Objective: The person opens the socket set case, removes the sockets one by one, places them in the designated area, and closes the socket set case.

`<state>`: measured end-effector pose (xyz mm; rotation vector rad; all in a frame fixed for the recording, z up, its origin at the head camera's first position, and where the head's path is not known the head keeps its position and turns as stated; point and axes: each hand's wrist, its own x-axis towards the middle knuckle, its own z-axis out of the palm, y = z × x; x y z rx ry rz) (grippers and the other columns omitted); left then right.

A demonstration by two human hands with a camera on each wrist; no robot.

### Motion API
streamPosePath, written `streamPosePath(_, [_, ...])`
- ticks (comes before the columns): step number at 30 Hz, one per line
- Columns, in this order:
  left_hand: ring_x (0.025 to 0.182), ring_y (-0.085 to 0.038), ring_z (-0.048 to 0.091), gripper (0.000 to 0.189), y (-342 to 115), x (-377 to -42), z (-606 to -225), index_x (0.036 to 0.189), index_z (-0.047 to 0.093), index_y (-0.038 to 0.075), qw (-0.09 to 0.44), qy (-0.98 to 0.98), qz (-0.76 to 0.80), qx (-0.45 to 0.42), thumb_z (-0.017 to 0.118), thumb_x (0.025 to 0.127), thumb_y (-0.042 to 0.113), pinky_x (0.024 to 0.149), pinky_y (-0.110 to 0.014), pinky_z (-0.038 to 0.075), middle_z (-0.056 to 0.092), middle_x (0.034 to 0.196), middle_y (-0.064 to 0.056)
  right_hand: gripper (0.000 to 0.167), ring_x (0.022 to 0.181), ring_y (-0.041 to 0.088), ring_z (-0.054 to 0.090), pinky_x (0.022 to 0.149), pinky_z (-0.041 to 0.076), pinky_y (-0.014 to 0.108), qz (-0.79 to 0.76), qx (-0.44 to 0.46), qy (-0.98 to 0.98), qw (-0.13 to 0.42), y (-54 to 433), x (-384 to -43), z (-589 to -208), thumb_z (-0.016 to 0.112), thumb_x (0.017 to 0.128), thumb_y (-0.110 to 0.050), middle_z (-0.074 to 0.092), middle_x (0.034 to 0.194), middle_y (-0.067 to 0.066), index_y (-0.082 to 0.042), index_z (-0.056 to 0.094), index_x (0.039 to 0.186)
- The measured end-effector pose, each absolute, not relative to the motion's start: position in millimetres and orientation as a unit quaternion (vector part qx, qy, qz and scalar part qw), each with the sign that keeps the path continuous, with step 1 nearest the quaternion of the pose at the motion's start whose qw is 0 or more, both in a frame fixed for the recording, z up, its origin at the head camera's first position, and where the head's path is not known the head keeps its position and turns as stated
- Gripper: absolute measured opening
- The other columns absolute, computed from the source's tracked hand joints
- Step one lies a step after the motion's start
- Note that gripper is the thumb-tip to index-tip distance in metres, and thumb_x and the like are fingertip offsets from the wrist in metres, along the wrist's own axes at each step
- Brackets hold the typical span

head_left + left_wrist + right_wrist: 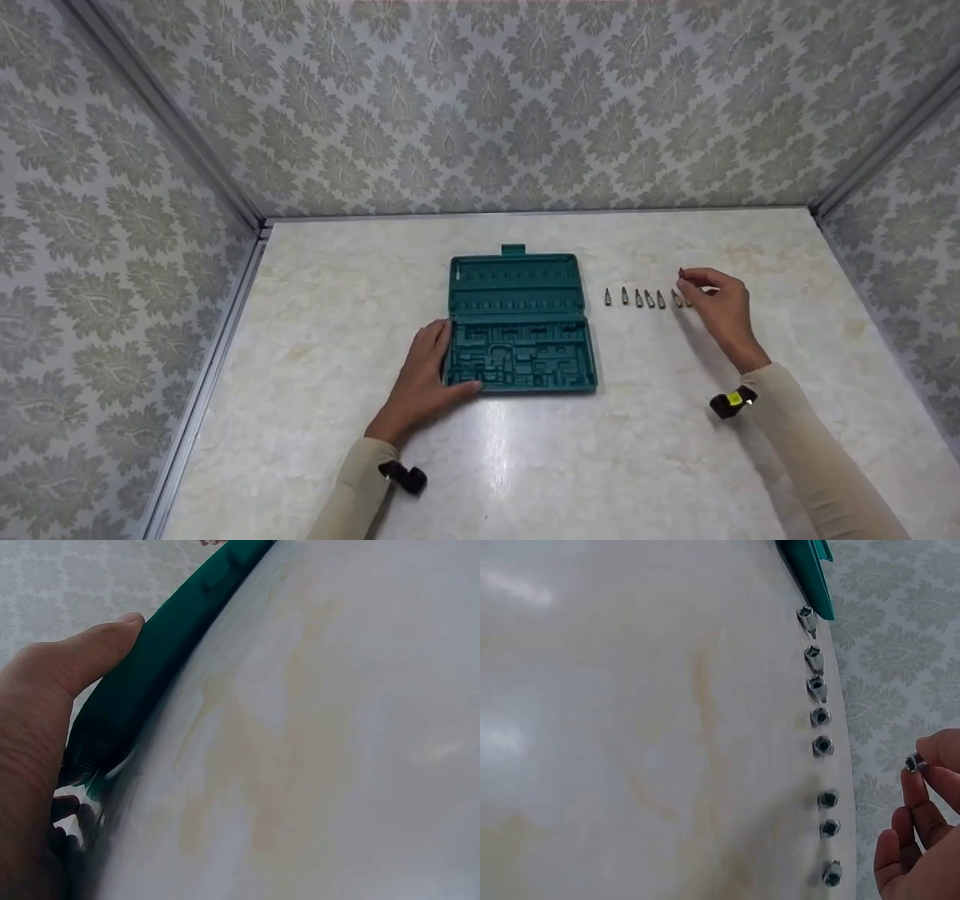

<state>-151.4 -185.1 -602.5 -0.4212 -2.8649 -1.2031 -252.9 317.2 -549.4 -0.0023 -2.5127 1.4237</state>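
Note:
A green plastic tool case [521, 322] lies open on the marble table [600, 450]; its slots look empty. My left hand [431, 375] grips the case's near left corner, thumb along its edge [105, 652]. A row of several small metal bits [645, 298] stands to the right of the case, also seen as a row of bits [819, 742] in the right wrist view. My right hand [716, 300] is at the right end of the row and pinches one bit [913, 763] between thumb and fingertips, lifted off the table.
Patterned wallpaper walls [480, 105] close in the table at the back and on both sides. Bare marble surface lies in front of the case and to the left. A black wrist strap [731, 403] sits on my right forearm.

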Motion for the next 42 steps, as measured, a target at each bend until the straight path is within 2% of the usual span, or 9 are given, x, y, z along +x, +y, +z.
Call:
streamPosePath(8, [0.165, -0.028, 0.023, 0.125, -184, -150, -601, 0.177, 0.021, 0.011, -0.002, -0.917, -0.377, -0.129, 0.083, 0.087, 0.071, 0.131, -0.054, 0.028, 0.025, 0.180, -0.008, 0.032, 0.094, 0.004, 0.063, 0.072, 0.049, 0.018, 0.469, -0.053, -0.871, 0.141, 347, -247, -552, 0.077, 0.105, -0.024, 0.078, 0.109, 0.003, 0.000, 0.080, 0.126])
streamPosePath(14, [0.165, -0.029, 0.023, 0.124, -184, -150, -603, 0.177, 0.022, 0.010, 0.001, -0.916, -0.378, -0.132, 0.083, 0.087, 0.070, 0.131, -0.054, 0.027, 0.025, 0.180, -0.010, 0.031, 0.095, 0.004, 0.061, 0.080, 0.047, 0.023, 0.451, -0.091, -0.877, 0.140, 361, -243, -560, 0.077, 0.106, -0.024, 0.076, 0.113, 0.010, -0.001, 0.080, 0.126])
streamPosePath(17, [0.165, -0.030, 0.023, 0.124, -184, -150, -604, 0.177, 0.022, 0.010, 0.002, -0.915, -0.380, -0.134, 0.083, 0.087, 0.070, 0.131, -0.054, 0.027, 0.025, 0.180, -0.010, 0.033, 0.094, 0.005, 0.061, 0.082, 0.048, 0.022, 0.442, -0.109, -0.881, 0.129, 365, -241, -565, 0.075, 0.107, -0.026, 0.076, 0.118, 0.015, -0.001, 0.079, 0.128])
streamPosePath(22, [0.165, -0.029, 0.024, 0.124, -184, -150, -603, 0.177, 0.022, 0.011, 0.001, -0.914, -0.382, -0.133, 0.083, 0.087, 0.070, 0.131, -0.054, 0.028, 0.025, 0.180, -0.010, 0.036, 0.096, 0.009, 0.063, 0.081, 0.049, 0.020, 0.430, -0.128, -0.887, 0.113, 370, -238, -573, 0.071, 0.108, -0.031, 0.075, 0.123, 0.016, -0.003, 0.079, 0.130])
streamPosePath(29, [0.165, -0.025, 0.023, 0.124, -185, -150, -601, 0.178, 0.022, 0.015, -0.007, -0.914, -0.388, -0.120, 0.084, 0.085, 0.071, 0.131, -0.051, 0.027, 0.024, 0.180, -0.006, 0.035, 0.099, 0.017, 0.065, 0.077, 0.050, 0.022, 0.425, -0.142, -0.888, 0.104, 369, -239, -581, 0.070, 0.108, -0.032, 0.075, 0.119, 0.013, -0.005, 0.079, 0.129])
streamPosePath(35, [0.165, -0.024, 0.023, 0.124, -183, -149, -600, 0.178, 0.021, 0.018, -0.009, -0.914, -0.388, -0.119, 0.085, 0.085, 0.070, 0.131, -0.051, 0.027, 0.024, 0.180, -0.004, 0.033, 0.092, 0.017, 0.064, 0.073, 0.050, 0.023, 0.428, -0.138, -0.886, 0.117, 366, -240, -585, 0.072, 0.107, -0.032, 0.075, 0.111, 0.011, -0.006, 0.081, 0.125])
streamPosePath(42, [0.165, -0.025, 0.023, 0.124, -183, -150, -602, 0.178, 0.021, 0.016, -0.004, -0.917, -0.380, -0.120, 0.085, 0.085, 0.068, 0.131, -0.052, 0.028, 0.025, 0.180, -0.005, 0.033, 0.090, 0.017, 0.065, 0.076, 0.050, 0.029, 0.429, -0.138, -0.885, 0.120, 366, -243, -587, 0.069, 0.107, -0.034, 0.076, 0.110, 0.012, -0.008, 0.082, 0.124])
